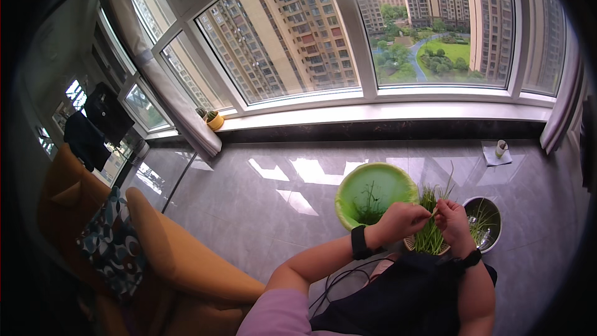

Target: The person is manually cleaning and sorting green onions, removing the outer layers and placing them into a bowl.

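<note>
My left hand (pixel 405 220) and my right hand (pixel 451 225) meet fingertip to fingertip, pinching a thin pale piece of a stalk (pixel 434 211) between them. Just below them is a woven basket (pixel 409 245) heaped with long green stalks, perhaps chives (pixel 431 239). To the left stands a light green bin (pixel 383 178) with a liner over its rim and thin green scraps (pixel 370 206) inside. A stainless steel bowl (pixel 497 229) sits to the right of my right hand, with more green stalks (pixel 480 224) in it. My fingers partly cover the basket.
An orange sofa (pixel 200 256) with a patterned cushion (pixel 114 245) stands at the left. A small cup (pixel 501 147) rests on a white paper (pixel 495 157) on the tiled floor (pixel 224 200). A black cable (pixel 333 284) loops beside my lap. Potted cacti (pixel 214 120) stand by the window.
</note>
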Motion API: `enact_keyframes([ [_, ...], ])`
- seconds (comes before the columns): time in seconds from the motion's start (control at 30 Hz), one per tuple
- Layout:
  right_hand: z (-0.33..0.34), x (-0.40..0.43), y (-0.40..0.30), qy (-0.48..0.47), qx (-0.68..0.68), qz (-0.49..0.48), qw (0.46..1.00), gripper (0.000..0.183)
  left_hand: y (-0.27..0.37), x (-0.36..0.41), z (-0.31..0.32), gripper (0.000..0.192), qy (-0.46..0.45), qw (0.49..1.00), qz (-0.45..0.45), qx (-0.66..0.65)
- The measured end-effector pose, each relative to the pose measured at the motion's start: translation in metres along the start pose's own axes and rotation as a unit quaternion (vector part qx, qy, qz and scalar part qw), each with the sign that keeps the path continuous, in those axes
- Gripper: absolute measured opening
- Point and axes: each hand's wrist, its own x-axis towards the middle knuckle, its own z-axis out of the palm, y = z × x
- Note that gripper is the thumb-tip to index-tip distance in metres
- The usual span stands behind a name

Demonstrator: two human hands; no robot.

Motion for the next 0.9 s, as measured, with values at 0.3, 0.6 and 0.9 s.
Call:
enact_keyframes([
  [0.3,-0.001,-0.006,0.001,-0.017,-0.005,0.009,1.000,0.012,0.008,0.002,0.006,0.010,-0.049,0.998,0.040,-0.016],
  [0.6,0.000,-0.008,0.003,-0.043,-0.046,0.008,0.998,0.011,0.012,0.006,0.004,0.009,-0.033,0.998,0.052,-0.032],
  [0.9,-0.001,-0.020,-0.016,-0.105,-0.007,0.059,0.993,0.012,-0.073,-0.008,0.006,0.008,0.030,0.986,-0.123,0.107],
])
